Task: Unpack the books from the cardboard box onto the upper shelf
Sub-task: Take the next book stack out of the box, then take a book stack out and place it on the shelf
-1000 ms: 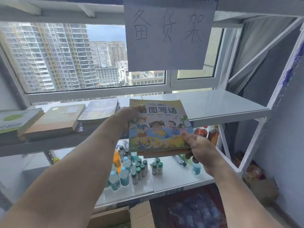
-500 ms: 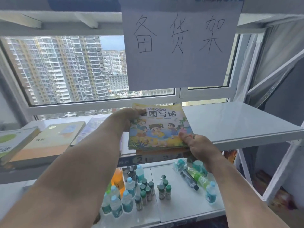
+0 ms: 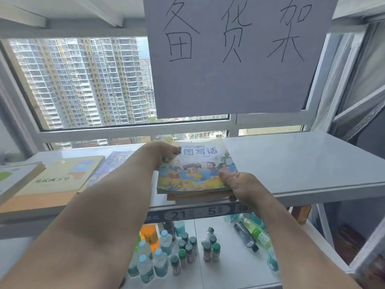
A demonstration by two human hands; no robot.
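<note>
Both hands hold a stack of books at the front edge of the upper shelf.

The left hand [image 3: 164,151] grips the far left corner of the stack of books [image 3: 195,170], thumb on the picture cover; the right hand [image 3: 242,184] pinches the near right corner, thumb on top, fingers curled under. The stack seems to rest on the upper shelf [image 3: 302,163], its near edge overhanging the front edge slightly. Other books [image 3: 60,178] lie flat toward the shelf's left end. Bottles [image 3: 183,247] stand on the lower shelf [image 3: 229,257].
</note>
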